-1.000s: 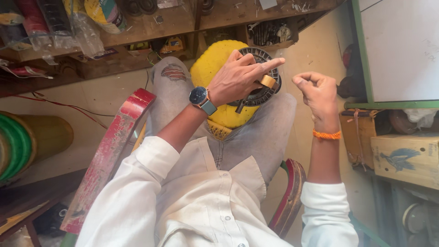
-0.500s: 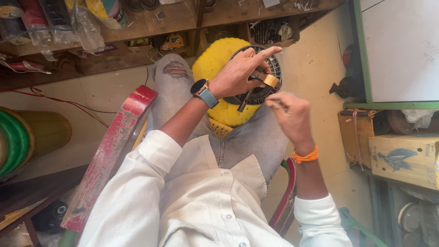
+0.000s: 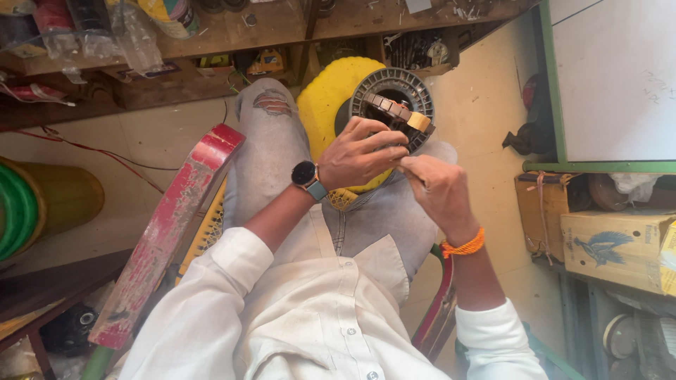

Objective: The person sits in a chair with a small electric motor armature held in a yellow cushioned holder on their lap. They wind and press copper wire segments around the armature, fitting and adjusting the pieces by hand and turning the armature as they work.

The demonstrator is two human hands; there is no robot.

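The left hand (image 3: 362, 151) lay curled, fingers gripping the grey ribbed motor part (image 3: 391, 105) on the lap; the right hand (image 3: 436, 188), just beside, pinched a thin tool. A yellow casing (image 3: 325, 105) sat under the part, beyond both hands, with a red chair arm (image 3: 169, 232) off to the left.

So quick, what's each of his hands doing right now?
Left hand: fingers curled, gripping the grey round ribbed part on the yellow housing in the lap.
Right hand: closed, pinching something thin beside the part; what it is cannot be told.

Person's lap (image 3: 282, 162) in grey jeans, yellow round housing (image 3: 325, 105) resting on it
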